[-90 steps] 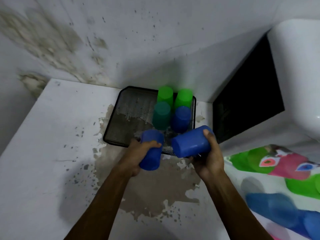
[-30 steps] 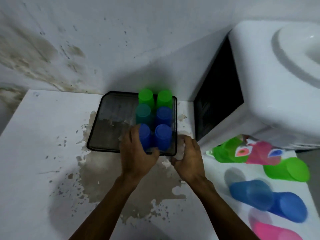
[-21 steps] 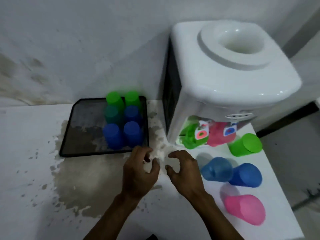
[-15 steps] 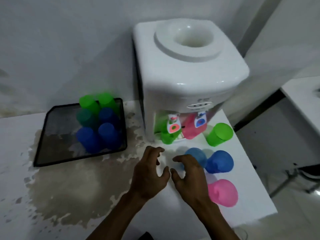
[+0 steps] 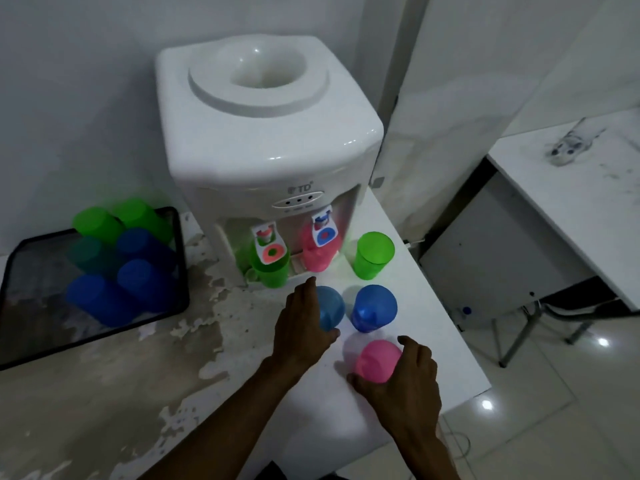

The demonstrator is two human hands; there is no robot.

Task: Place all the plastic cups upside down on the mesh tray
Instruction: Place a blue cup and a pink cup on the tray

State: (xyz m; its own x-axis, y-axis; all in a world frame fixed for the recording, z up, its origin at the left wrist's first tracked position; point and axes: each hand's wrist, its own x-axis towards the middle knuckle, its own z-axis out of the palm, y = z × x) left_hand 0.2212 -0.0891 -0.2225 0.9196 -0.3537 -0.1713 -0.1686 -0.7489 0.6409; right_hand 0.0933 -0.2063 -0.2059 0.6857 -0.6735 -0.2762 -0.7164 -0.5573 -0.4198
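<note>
Left hand (image 5: 302, 329) and right hand (image 5: 405, 382) reach forward, fingers (image 5: 408, 342) curled

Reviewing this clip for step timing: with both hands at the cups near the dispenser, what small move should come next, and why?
Probably close both hands and lift: the left hand wraps the light blue cup, the right hand cups the pink cup, both on the counter, not yet on the mesh tray.

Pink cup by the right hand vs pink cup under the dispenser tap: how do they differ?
Place: the near pink cup stands on the open counter; the far pink cup sits in the water dispenser bay under the blue-marked tap.
Contact: the right hand wraps the near one; no hand touches the far one.
View: the near one shows nearly whole; the tap label partly hides the far one.
Both are pink plastic and off the mesh tray.
</note>
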